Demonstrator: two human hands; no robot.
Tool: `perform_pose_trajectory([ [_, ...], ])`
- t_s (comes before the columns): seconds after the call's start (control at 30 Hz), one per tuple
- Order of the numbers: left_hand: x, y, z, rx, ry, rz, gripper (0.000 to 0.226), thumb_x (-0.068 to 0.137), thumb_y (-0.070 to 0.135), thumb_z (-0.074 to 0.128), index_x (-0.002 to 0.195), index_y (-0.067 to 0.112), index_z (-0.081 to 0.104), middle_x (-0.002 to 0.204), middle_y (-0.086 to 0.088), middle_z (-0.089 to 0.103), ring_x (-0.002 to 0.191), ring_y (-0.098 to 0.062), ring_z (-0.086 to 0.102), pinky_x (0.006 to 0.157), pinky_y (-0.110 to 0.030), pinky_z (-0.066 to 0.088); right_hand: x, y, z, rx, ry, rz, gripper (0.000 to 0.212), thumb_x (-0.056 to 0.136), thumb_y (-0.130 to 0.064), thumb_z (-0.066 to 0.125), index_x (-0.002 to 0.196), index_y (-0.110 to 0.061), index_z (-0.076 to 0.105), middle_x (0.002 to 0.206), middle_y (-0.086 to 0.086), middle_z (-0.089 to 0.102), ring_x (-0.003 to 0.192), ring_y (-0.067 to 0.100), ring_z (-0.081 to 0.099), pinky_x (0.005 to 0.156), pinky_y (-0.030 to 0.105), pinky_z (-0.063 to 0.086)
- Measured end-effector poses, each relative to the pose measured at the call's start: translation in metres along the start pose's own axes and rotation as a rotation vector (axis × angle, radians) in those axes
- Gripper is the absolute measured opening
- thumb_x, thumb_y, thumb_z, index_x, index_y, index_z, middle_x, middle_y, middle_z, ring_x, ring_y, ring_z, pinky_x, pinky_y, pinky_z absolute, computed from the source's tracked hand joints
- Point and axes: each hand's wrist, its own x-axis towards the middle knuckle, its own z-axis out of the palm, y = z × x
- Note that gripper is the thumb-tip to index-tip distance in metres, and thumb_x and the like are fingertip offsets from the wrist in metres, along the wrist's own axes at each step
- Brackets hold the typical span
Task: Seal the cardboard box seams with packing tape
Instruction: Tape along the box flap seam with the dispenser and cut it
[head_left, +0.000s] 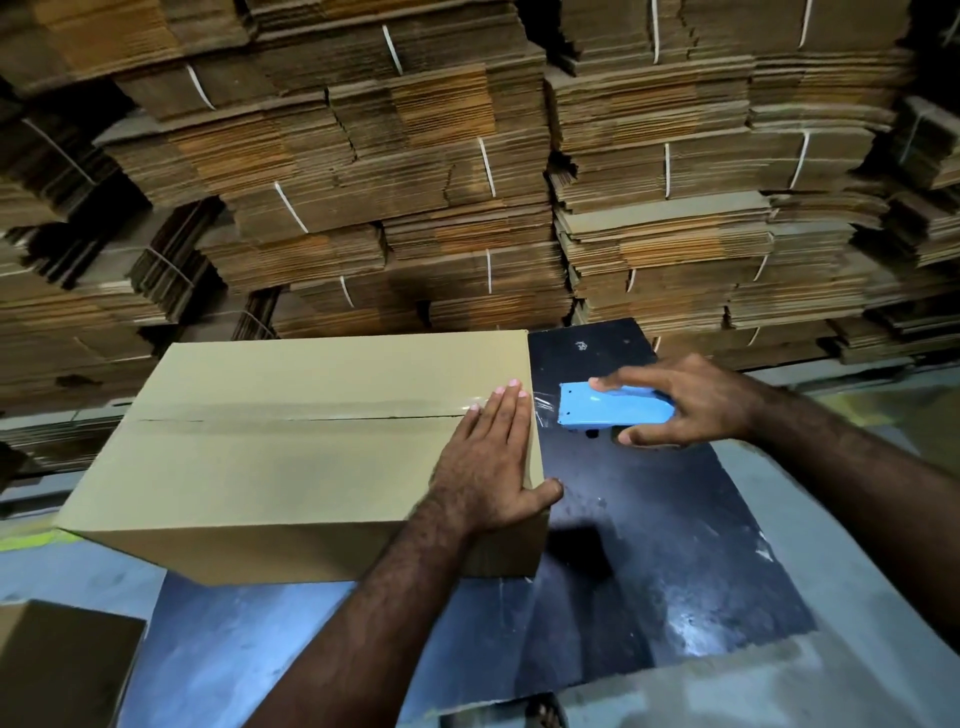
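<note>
While the strip of clear packing tape (311, 410) already lies along the top centre seam of the plain brown cardboard box (291, 457), the job now is finishing its right end. That box sits on the far left part of the dark, glossy work table (675, 545), its left end overhanging the table's left edge.

Left hand (488, 467): flat, fingers straight and together, pressing the tape end at the box's top right edge, thumb hooked over the near right corner. Right hand (691, 400): fingers and thumb curled round the light blue metal tape dispenser (613, 408), held just beside the box's right edge, above the table's far side. A short clear web of tape (540, 410) spans box and dispenser.

Judgement: to do this well, keep the flat palm firm so the strip does not lift, draw the web taut, turn it down over the box's right face, then tear against the cutter. Slack would likely wrinkle.

Count: one box, one dispenser, one tape strip laid, two hands. Many strapped stacks of flat cardboard (467, 182) stand behind.
</note>
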Motion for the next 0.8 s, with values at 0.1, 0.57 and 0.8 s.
perform_pose_trajectory([
  [0.1,0.000,0.000,0.000,-0.001,-0.010,0.005,0.110,0.075,0.077,0.013,0.160,0.007,-0.002,0.168,-0.011,-0.009,0.156,-0.022,-0.007,0.123,-0.039,-0.004,0.010,-0.007,-0.001,-0.063,-0.070,0.009,0.062,0.088,-0.059,0.060,0.143,-0.042,0.037,0.100,-0.003,0.057,0.068,0.000,0.045,0.054,0.009,0.029],
  [0.57,0.007,0.001,0.005,-0.024,0.012,0.006,0.111,0.074,0.077,0.009,0.160,0.007,0.000,0.168,-0.013,-0.008,0.156,-0.026,-0.004,0.125,-0.042,0.003,-0.009,-0.035,0.088,-0.085,-0.109,0.440,0.072,0.074,-0.078,0.052,0.138,-0.050,0.036,0.129,-0.001,0.062,0.117,0.027,0.060,0.094,0.037,0.046],
  [0.8,0.010,0.004,0.004,0.011,-0.020,-0.016,0.113,0.073,0.077,0.011,0.160,0.005,0.003,0.168,-0.015,-0.006,0.156,-0.028,-0.001,0.125,-0.045,0.005,0.000,-0.090,0.204,0.029,0.085,0.751,0.067,0.086,-0.054,0.046,0.148,-0.032,0.037,0.113,0.017,0.057,0.096,0.039,0.061,0.083,0.043,0.048],
])
